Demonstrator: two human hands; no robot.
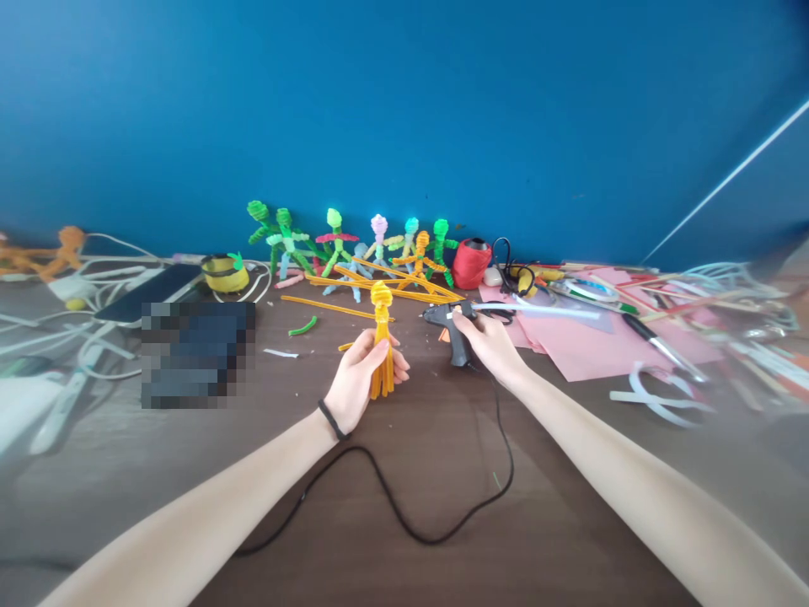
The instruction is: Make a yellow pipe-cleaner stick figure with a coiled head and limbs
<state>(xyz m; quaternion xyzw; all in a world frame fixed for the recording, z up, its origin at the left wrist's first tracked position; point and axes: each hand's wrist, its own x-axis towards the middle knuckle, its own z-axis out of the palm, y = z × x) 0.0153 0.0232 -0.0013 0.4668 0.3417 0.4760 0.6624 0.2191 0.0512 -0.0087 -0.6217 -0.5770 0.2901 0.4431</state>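
My left hand is closed around an orange pipe-cleaner figure, held upright with its round looped head on top and its strands hanging below my fingers. My right hand grips the handle of a black hot glue gun, whose nozzle points left toward the figure. A clear glue stick juts out of the gun's back to the right. The gun's black cord trails across the brown table toward me.
Several finished pipe-cleaner figures stand along the blue wall, with loose orange pipe cleaners before them. A red thread spool, pink paper and scissors lie right. A yellow cup, phone and white cables lie left.
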